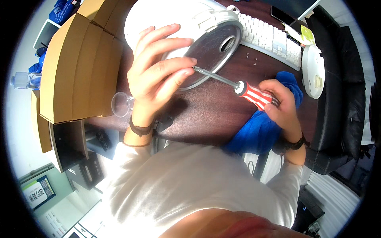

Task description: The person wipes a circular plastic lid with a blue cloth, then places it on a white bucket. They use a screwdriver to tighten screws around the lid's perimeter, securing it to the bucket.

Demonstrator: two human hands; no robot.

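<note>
A white, rounded appliance body (158,18) lies tipped on the table, its dark round underside (212,49) facing right, with an oval opening in it. My left hand (156,65) is against its side; thumb and index finger pinch at the tip of a screwdriver (222,79). Any small part between those fingertips is too hidden to make out. My right hand (283,101) is wrapped round the screwdriver's red-and-white striped handle. The metal shaft points left, toward the underside's near rim. Several tiny screws (254,59) lie loose on the table beyond the shaft.
A white keyboard (272,39) stands behind the screws. To its right is a round white cover (313,73). Blue cloth (254,133) lies beneath my right hand at the table's edge. Cardboard boxes (81,71) and a clear cup (120,104) are on the left.
</note>
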